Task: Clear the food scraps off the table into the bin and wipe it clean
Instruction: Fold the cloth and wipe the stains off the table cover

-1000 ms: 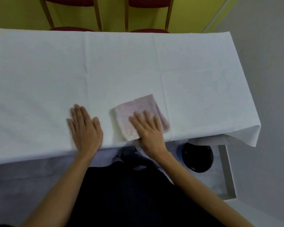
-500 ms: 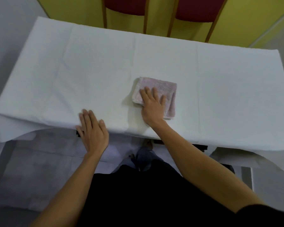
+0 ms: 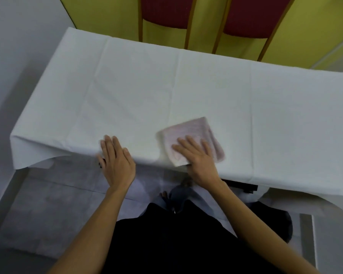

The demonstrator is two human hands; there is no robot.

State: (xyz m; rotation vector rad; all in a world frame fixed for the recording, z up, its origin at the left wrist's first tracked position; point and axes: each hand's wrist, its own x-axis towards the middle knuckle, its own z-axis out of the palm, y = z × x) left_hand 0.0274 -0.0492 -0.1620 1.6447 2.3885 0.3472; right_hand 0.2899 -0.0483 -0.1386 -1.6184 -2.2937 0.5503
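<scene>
The right hand [image 3: 199,159] is pressing flat on a folded pinkish cloth [image 3: 194,139], fingers spread and released rather than clenched, nothing gripped, just palm and fingertips bearing down. The cloth is lying on the counter [image 3: 206,91] right at its near edge, around five o'clock from the counter's middle, and its nearest corner is reaching the lip where the white tablecloth [image 3: 285,155] is dropping over.

At nine o'clock from the cloth, the left hand [image 3: 115,159] is resting open on the same near edge, fingers together and pointing to twelve o'clock, heel of the hand hanging off the counter. It is holding nothing. The two hands are apart, with bare tablecloth between them.

The tablecloth is showing fold creases running across it, and its corner at eight o'clock is drooping below the counter's edge. At twelve o'clock, beyond the far edge, two red-backed wooden chairs [image 3: 166,14] are standing against a yellow wall [image 3: 107,18]. The person's dark clothing [image 3: 176,244] is filling the six o'clock area.
</scene>
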